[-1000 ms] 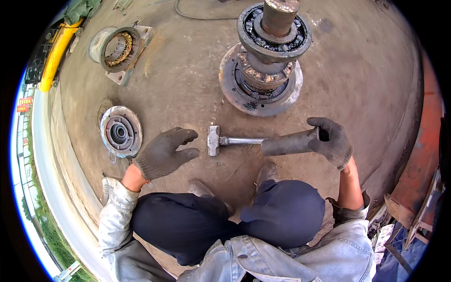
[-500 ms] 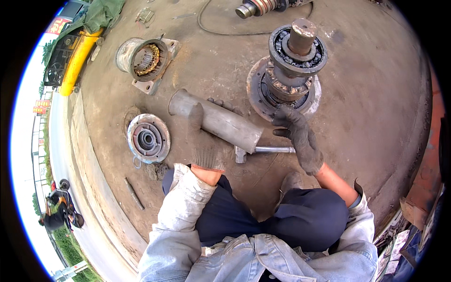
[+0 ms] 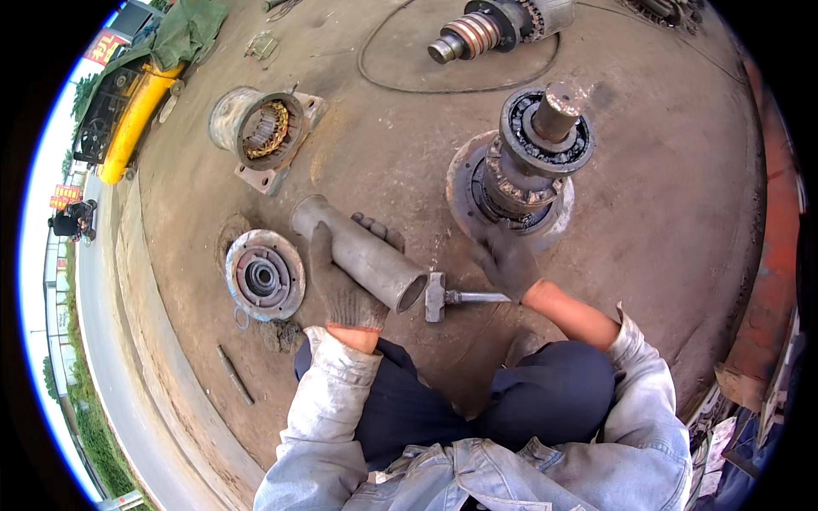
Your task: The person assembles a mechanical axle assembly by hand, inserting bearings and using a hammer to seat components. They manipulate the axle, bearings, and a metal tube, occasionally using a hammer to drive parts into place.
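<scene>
We see a grey steel tube (image 3: 362,253) held off the concrete floor (image 3: 682,213) in the gloved left hand (image 3: 345,277), whose fingers wrap around the tube's middle and press against it; the fingertips (image 3: 379,230) show over the far side of the tube. The tube slants, its open end (image 3: 412,294) lying toward the person, just right of the grip, and its other end reaching up and left of the grip.

Just right of that open end, a small sledgehammer (image 3: 452,297) lies on the floor, its head next to the tube mouth and its handle running right. The gloved right hand (image 3: 507,262) lies above the handle, at the foot of the upright shaft assembly (image 3: 524,166); we cannot tell whether it is closed on anything, as only the back of the glove shows.

That assembly stands beyond and to the right of the grip: a stub shaft rising through a bearing ring, seated on a round end plate.

Left of the grip, a round end cover (image 3: 264,275) lies flat on the floor, with a thin rod (image 3: 234,375) nearer the person. Beyond the grip, up and left, a motor stator housing (image 3: 260,132) rests on its side, showing copper windings. Farther off, at the upper edge, a rotor shaft (image 3: 498,24) lies inside a loop of cable (image 3: 383,77). A yellow machine (image 3: 136,119) stands at far left.
</scene>
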Demonstrator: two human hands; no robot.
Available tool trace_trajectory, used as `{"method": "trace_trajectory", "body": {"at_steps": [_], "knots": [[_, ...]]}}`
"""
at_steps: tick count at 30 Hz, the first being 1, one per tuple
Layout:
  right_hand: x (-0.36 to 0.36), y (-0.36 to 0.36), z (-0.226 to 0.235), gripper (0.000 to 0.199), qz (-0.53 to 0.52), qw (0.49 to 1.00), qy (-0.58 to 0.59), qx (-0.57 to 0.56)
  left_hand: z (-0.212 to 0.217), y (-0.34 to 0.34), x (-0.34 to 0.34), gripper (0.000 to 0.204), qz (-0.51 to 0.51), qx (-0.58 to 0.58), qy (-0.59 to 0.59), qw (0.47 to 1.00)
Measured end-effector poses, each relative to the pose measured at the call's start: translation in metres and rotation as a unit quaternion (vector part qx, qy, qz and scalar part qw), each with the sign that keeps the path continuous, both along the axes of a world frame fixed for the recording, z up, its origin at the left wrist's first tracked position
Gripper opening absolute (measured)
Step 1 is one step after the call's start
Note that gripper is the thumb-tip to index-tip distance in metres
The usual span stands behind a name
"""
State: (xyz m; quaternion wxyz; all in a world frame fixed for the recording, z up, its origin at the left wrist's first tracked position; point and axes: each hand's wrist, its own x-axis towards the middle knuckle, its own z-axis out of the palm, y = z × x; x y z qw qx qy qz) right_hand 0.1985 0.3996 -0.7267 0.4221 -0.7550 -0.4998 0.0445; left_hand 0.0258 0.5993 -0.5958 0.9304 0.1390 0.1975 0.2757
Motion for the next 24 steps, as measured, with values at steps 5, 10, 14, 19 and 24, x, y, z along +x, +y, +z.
{"method": "trace_trajectory", "body": {"at_steps": [5, 10, 14, 19, 24], "knots": [[-0.064, -0.049, -0.08, 0.032, 0.099, 0.933, -0.118, -0.324, 0.012, 0.002, 0.012, 0.046, 0.068, 0.182, -0.002, 0.981], [-0.038, -0.028, -0.103, 0.03, 0.114, 0.916, -0.104, -0.37, 0.088, -0.025, 0.073, 0.052, 0.067, 0.315, -0.09, 0.942], [-0.049, -0.006, -0.093, 0.041, 0.205, 0.875, 0.051, -0.436, 0.139, -0.034, 0.12, 0.061, 0.042, 0.444, -0.183, 0.876], [-0.031, -0.068, -0.095, 0.06, 0.219, 0.838, 0.275, -0.417, 0.172, -0.066, 0.181, 0.065, 0.047, 0.672, -0.068, 0.736], [-0.016, -0.158, -0.015, 0.058, 0.083, 0.817, 0.343, -0.457, 0.15, -0.068, 0.205, 0.06, -0.006, 0.717, 0.039, 0.696]]}}
